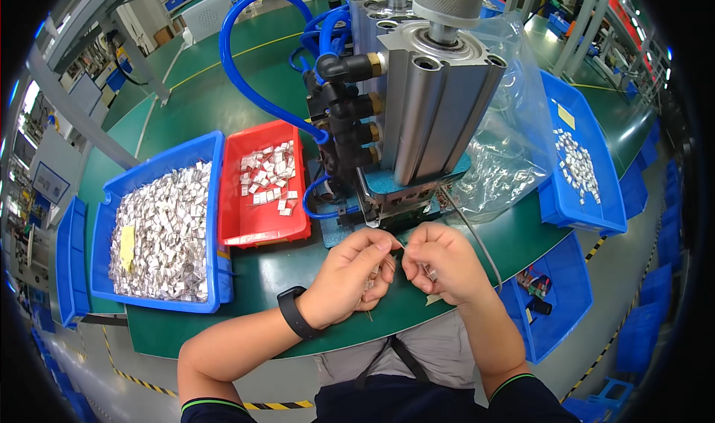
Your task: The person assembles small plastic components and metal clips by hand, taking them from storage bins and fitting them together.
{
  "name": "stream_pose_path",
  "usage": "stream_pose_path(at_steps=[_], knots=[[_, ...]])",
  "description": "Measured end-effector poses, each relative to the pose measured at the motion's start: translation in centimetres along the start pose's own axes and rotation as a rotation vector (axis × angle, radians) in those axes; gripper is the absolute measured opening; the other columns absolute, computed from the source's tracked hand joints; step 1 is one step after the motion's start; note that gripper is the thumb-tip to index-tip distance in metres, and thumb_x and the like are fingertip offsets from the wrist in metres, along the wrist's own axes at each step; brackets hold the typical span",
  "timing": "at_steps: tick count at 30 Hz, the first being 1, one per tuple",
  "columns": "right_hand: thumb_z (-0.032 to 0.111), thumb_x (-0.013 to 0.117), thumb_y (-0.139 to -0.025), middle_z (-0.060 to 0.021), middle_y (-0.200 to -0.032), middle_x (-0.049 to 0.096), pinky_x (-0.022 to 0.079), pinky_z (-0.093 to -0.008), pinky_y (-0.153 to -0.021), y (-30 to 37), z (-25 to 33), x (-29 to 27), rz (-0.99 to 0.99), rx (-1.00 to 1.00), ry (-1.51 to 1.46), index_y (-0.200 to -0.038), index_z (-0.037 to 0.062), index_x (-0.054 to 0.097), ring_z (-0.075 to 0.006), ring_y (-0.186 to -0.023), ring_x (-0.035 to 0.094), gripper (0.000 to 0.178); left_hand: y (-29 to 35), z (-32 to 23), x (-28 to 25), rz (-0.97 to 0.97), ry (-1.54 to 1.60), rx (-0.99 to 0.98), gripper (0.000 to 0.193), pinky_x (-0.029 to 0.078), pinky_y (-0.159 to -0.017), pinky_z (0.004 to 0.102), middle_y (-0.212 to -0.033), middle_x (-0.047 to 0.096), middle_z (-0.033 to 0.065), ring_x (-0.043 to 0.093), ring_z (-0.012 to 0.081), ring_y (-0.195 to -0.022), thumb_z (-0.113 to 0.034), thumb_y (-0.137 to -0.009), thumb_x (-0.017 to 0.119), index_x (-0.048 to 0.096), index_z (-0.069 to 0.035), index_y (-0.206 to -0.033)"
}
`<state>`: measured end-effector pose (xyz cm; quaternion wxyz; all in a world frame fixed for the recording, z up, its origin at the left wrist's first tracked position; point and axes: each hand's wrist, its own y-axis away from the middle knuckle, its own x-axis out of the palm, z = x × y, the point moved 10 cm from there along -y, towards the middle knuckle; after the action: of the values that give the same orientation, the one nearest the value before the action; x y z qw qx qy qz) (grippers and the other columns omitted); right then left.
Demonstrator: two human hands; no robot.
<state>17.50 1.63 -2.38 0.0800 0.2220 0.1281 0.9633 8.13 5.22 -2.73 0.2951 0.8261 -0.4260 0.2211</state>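
My left hand (356,275), with a dark band on its wrist, is closed around several small white parts with thin leads; some show between the curled fingers. Close beside it, my right hand (441,265) is also closed, with small white parts peeking out under its fingers. The thumbs and forefingers of both hands nearly meet, and what lies between them is too small to make out. Both hands are over the table's front edge, just before a pneumatic press (439,103) with a metal cylinder and black fittings.
A large blue bin (217,222) full of small white parts stands left, beside a red bin (253,238) holding fewer. Blue tubing (223,43) loops from the press. At right are a clear plastic bag (499,170), another blue bin (551,199) and a lower blue tray (570,296).
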Motion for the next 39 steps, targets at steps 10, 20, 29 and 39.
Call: stream_pose_path(at_steps=[10, 20, 29, 39], knots=[[0.010, 0.074, -0.080, 0.0007, -0.069, 0.059, 0.035, -0.0159, -0.044, 0.2, 0.2, 1.4, 0.093, -0.070, 0.209, -0.094, 0.0004, 0.058, -0.0014, -0.054, 0.049, 0.023, 0.0, 0.1, -0.3, -0.060, 0.035, -0.047, 0.020, 0.023, -0.035, 0.0227, -0.079, 0.054, 0.0103, 0.037, 0.0108, -0.043, -0.007, -0.092, 0.041, 0.040, -0.009, -0.111], [0.011, 0.067, -0.086, -0.0018, -0.073, 0.064, 0.036, -0.0162, -0.049, 0.3, 1.2, 0.8, -0.053, -0.144, 0.354, -0.092, -0.0030, 0.065, -0.0013, -0.058, 0.050, 0.015, 0.2, 0.0, 0.0, -0.023, -0.085, -0.031, 0.026, 0.025, -0.036, 0.0219, -0.081, 0.055, 0.0091, 0.040, 0.0071, -0.045, -0.003, -0.090, 0.048, 0.038, -0.006, -0.115], [0.006, 0.064, -0.087, -0.0070, -0.068, 0.060, 0.033, -0.0173, -0.039, 0.5, 1.0, -0.6, -0.101, -0.116, 0.104, -0.089, -0.0053, 0.061, -0.0045, -0.045, 0.044, 0.012, -0.2, 1.5, -0.5, 0.008, -0.111, -0.107, 0.017, 0.024, -0.036, 0.0199, -0.082, 0.059, 0.0077, 0.038, 0.0041, -0.044, -0.019, -0.097, 0.053, 0.049, -0.005, -0.105], [0.013, 0.067, -0.088, -0.0058, -0.069, 0.061, 0.035, -0.0173, -0.042, 0.4, 1.2, -1.0, -0.053, -0.134, 0.023, -0.091, -0.0034, 0.063, -0.0041, -0.048, 0.047, 0.017, 0.1, 0.8, 0.7, 0.032, -0.214, -0.049, 0.011, 0.022, -0.039, 0.0210, -0.076, 0.054, 0.0049, 0.035, 0.0041, -0.046, -0.011, -0.095, 0.055, 0.052, -0.004, -0.103]])
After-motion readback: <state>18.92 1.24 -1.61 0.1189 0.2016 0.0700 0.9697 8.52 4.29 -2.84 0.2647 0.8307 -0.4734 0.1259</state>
